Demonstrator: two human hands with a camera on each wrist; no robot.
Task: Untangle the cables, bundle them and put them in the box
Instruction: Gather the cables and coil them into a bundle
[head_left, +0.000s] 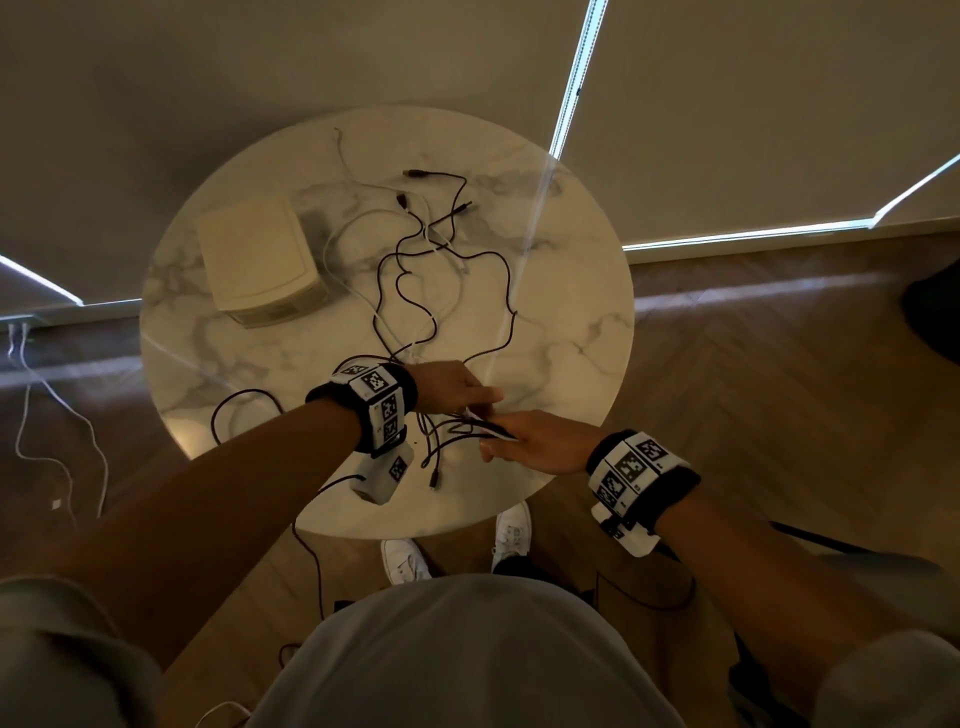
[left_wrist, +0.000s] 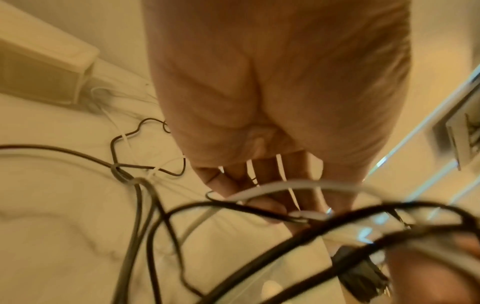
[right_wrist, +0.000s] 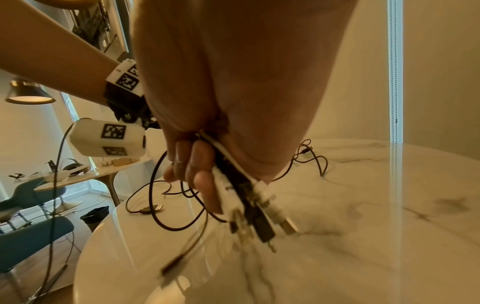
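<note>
Surface (head_left: 571, 291): round white marble top, grey veins, and everything for the job sits on it.
Box (head_left: 260, 260): cream, lid on, planted on the far-left part of the surface. It also shows up top-left in the left wrist view (left_wrist: 44, 67).
Cables (head_left: 431, 270): black and white ones all snarled together, sprawling from just right of the box down toward the near edge. A few plug ends lie loose beyond the box's right side, and one white lead curls right up against the box's right wall.
Right hand (head_left: 535, 441): well to the near right of the box, close to the surface's near edge, fingers clamped round a bunch of cable ends. In the right wrist view (right_wrist: 207, 174) you can see white and black plugs (right_wrist: 262, 207) sticking out past the fingertips.
Left hand (head_left: 452, 387): nearer than the box and off to its right, fingertips meeting the right hand at the same bunch. Left wrist view (left_wrist: 259, 185) has white strands running between the fingers, which look pinched on them, but it's blurry so take that loosely.
Loose plug (head_left: 434, 480): black end lying flat by the near rim, nowhere near the box.
Shoes (head_left: 457, 545): white pair on the wood floor under the near edge.
</note>
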